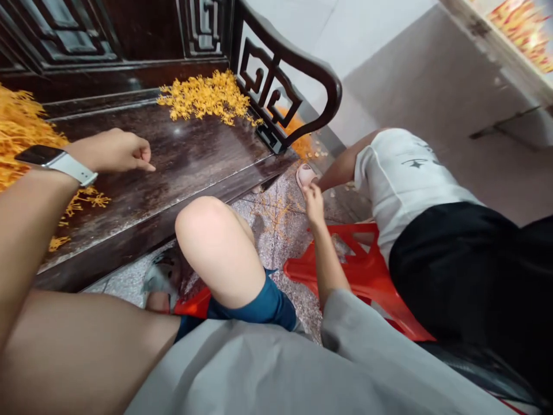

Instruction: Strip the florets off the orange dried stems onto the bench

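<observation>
My left hand [118,151], with a white-strapped watch [56,163] on its wrist, is over the dark wooden bench seat [181,155], its fingers curled; whether it holds anything small is hidden. A large heap of orange pieces [21,127] lies beside that forearm at the far left. Another pile of orange-yellow pieces [207,98] sits at the back of the seat near the armrest. My right hand [314,202] hangs over the floor to the right of my knee, fingertips pressed together, what they hold too small to tell.
A curved armrest [330,86] rises at the bench's right end. Orange bits [276,213] are scattered on the speckled floor. At the right, a person in white shorts [415,167] sits by a red plastic stool [358,265]. A table edge [496,46] shows at the upper right.
</observation>
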### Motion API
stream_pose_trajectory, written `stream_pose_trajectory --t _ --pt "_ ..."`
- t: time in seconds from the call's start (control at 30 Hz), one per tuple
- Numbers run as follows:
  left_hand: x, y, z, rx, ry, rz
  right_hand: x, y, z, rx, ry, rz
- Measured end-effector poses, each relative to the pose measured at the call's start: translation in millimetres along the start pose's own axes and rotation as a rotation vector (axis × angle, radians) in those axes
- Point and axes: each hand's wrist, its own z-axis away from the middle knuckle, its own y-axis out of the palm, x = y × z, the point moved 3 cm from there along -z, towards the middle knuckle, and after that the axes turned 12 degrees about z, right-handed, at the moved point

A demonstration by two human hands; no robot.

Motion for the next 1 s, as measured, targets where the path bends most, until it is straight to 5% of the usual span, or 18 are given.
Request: stream_pose_trajectory --t 0.13,0.27,0.37,0.47,0.6,0.7,0.77,0.87,1.0 --pt "-4 -3.0 1 -0.045 -0.012 -0.035 -34 31 59 0.068 0.213 -0.031" --pt "-9 -17.7 14 -0.156 -0.038 0.022 -7 38 44 0.0 0.235 -0.189" --pt "-13 -44.2 39 -0.262 -0.052 0.099 49 44 11 -0.064 0.148 -0.402" --pt "-7 -78.0 66 -0.487 -0.078 0.164 130 54 -11 -0.068 0.011 -0.654" --pt "18 -104.6 104 -0.83 -0.177 0.276 275 74 -3 0.364 -0.235 -0.829" --pt "43 -101.7 124 -0.887 -0.353 0.239 381 112 20 0.719 -0.439 -0.734" --pt "60 -93.3 132 -0.861 -0.478 0.232 430 156 41 0.962 -0.583 -0.455" --pt "79 -80.7 138 -0.803 -0.577 0.227 460 227 72 1.033 -0.787 -0.014" --pt "92 -73.2 140 -0.731 -0.585 0.176 451 294 108 0.985 -0.895 0.286"
